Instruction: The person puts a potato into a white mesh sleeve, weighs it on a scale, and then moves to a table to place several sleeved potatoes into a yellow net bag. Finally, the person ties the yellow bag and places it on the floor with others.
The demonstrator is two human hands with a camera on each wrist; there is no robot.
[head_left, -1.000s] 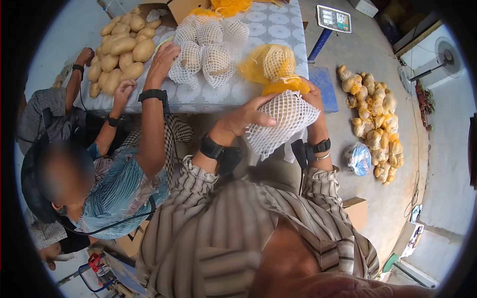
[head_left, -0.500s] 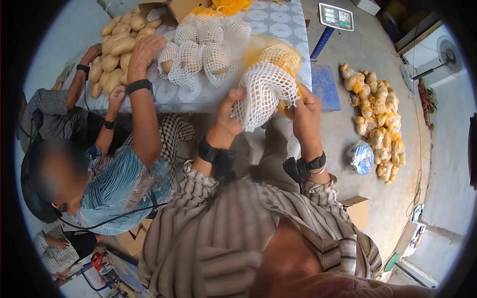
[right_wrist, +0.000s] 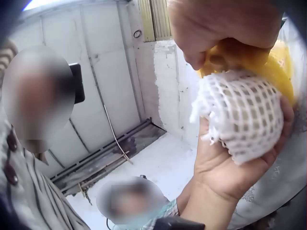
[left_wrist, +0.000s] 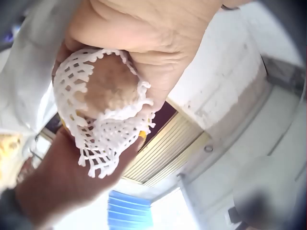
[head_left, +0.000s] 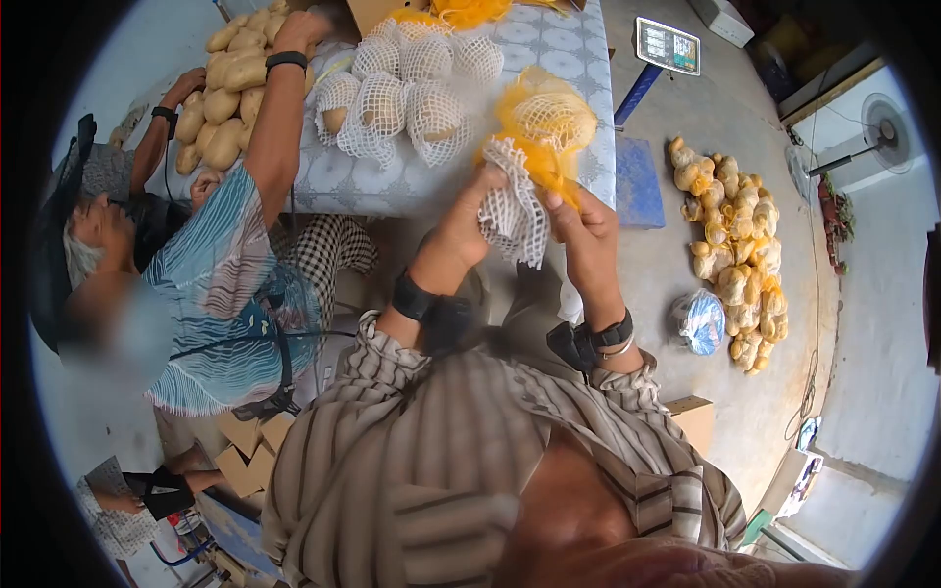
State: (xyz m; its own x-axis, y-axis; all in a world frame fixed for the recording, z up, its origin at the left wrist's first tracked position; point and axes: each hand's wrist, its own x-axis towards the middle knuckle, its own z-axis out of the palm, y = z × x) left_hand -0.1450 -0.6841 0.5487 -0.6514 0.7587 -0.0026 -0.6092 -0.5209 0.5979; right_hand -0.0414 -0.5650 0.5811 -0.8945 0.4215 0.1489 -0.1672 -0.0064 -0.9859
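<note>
Patterned pale-blue tabletop (head_left: 564,44) above a grey concrete floor (head_left: 657,269).
Left hand (head_left: 466,223) grips a brown potato (left_wrist: 112,84) in white foam netting (head_left: 510,211); right hand (head_left: 590,240) pinches yellow plastic mesh (head_left: 532,155).

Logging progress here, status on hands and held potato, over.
Left hand holds potato in white net. Right hand pinches yellow net. Nothing visibly in the way.

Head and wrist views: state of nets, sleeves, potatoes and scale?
White foam mesh sleeve: held by the left hand, open at one end.
Rounded tan potato: in that sleeve, partly bare.
Yellow mesh net: gathered, pinched by the right hand.
Group of white-meshed potatoes: sleeved, close together.
Loose oval tan potatoes: bare, heaped.
Yellow net bags: filled, piled on the floor.
Rectangular digital scale display: reading illegible.
</note>
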